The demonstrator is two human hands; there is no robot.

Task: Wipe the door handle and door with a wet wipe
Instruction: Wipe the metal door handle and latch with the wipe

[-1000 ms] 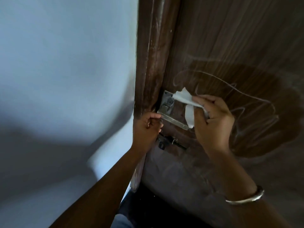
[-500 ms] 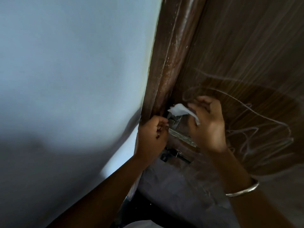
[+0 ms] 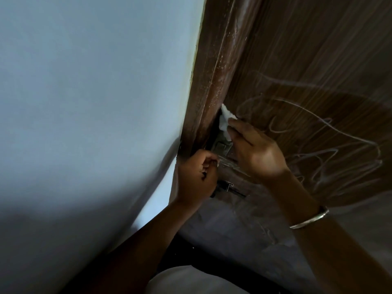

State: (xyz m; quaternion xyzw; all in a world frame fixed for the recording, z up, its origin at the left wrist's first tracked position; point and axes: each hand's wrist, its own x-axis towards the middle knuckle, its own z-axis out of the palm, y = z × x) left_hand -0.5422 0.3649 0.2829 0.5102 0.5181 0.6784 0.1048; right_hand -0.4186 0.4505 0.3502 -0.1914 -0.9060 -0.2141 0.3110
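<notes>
A dark brown wooden door (image 3: pixel 307 49) with pale chalk scribbles fills the right side. On it sits a metal latch plate (image 3: pixel 221 147) beside the door frame (image 3: pixel 214 88). My right hand (image 3: pixel 254 151) pinches a crumpled white wet wipe (image 3: pixel 225 119) and presses it against the top of the latch. My left hand (image 3: pixel 197 177) is closed on the door's edge just below the latch plate. A small dark bolt (image 3: pixel 227 186) shows under my left hand.
A pale blue-white wall (image 3: pixel 95 102) takes up the whole left side. The brown frame runs upward between wall and door. A metal bangle (image 3: pixel 309 217) circles my right wrist. Dark floor and a pale cloth shape (image 3: pixel 191 281) lie at the bottom.
My right hand has carried the wipe up and to the left, from the face of the latch plate to its top by the frame. The left hand keeps its grip on the door edge.
</notes>
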